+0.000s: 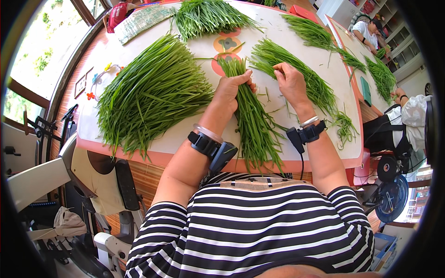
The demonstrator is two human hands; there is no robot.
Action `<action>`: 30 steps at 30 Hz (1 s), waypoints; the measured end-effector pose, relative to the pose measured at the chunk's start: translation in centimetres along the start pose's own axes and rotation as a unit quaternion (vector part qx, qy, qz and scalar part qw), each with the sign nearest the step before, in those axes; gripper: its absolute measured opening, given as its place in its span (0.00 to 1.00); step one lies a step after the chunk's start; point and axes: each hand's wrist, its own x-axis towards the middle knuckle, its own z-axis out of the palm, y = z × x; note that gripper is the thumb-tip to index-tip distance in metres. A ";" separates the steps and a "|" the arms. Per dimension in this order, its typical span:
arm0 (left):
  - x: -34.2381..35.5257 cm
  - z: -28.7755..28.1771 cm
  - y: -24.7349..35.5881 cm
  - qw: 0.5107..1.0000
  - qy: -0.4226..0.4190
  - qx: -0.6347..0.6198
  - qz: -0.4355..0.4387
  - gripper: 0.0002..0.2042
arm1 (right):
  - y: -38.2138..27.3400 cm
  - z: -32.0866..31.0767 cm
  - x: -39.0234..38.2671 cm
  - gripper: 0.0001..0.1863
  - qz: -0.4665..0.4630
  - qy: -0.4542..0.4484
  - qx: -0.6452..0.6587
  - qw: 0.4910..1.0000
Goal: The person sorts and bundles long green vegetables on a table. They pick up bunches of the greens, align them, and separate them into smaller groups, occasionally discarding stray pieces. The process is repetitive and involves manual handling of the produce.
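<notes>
My left hand [232, 91] is closed around a bunch of garlic chives [256, 125], long thin green leaves that hang down toward the table's front edge. The stem ends poke out above my fist. To the right of the bunch, my right hand [293, 84] is raised with its fingers curled and pinched together; whatever lies between the fingertips is too small to make out. Just beyond and beside it rests a row of garlic chives [313, 81]. A large heap of garlic chives [150, 95] spreads across the table left of my left hand.
The white table [185, 141] has a pink rim. Another chive pile [208, 19] lies at the far side, beside a patterned sheet [143, 23]. Loose leaf scraps [344, 129] lie at right. Two people, one in red [119, 15], one in white [366, 32], are farther off.
</notes>
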 end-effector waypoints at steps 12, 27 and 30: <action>0.4 -0.2 -0.2 1.000 -0.008 0.021 0.012 0.07 | -4.1 0.0 -1.2 0.05 -0.008 -0.112 0.228 0.967; -0.6 0.4 0.5 0.999 0.006 0.043 0.007 0.09 | -1.5 0.7 -0.9 0.10 0.013 -0.120 0.010 0.993; 0.0 -0.3 0.6 0.999 -0.005 0.033 -0.016 0.09 | -0.9 1.5 -1.0 0.10 0.004 -0.144 0.024 0.989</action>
